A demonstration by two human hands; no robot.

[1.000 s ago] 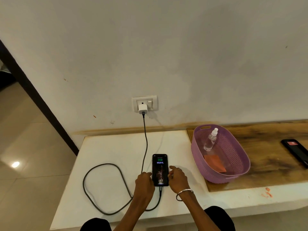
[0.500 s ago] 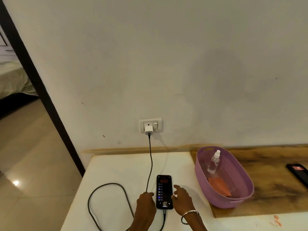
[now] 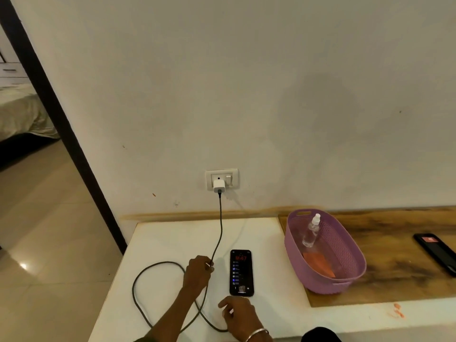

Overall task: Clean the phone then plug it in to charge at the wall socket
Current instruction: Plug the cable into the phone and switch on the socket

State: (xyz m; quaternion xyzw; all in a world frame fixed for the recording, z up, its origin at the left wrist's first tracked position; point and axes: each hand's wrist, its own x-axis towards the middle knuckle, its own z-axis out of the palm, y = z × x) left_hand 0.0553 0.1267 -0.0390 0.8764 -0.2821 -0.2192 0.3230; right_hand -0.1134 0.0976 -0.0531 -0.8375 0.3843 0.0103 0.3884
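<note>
Phone [image 3: 241,272] lies flat and face up on the white counter [image 3: 167,243], its screen lit, and neither of our hands touches it. Our left hand [image 3: 198,272] sits just to its left, fingers curled and pinched around the dark cable [image 3: 220,228] where it comes down from the wall. Our right hand [image 3: 238,314] rests just below the phone's bottom edge, fingers loosely bent and holding nothing that we can make out, though its fingertips are close to where the cable meets the phone and the view there is too poor to be sure. The cable runs up to a white charger [image 3: 219,186] seated in the wall socket [image 3: 221,179], and its slack lies in a wide loop on the counter to the left of our left arm. To the right of the phone stands a purple basket [image 3: 345,280] on a wooden board [image 3: 399,267], with a clear spray bottle [image 3: 311,230] leaning inside it and an orange cloth [image 3: 318,264] on its floor. A second dark device [image 3: 436,253] lies well apart at the right edge.
</note>
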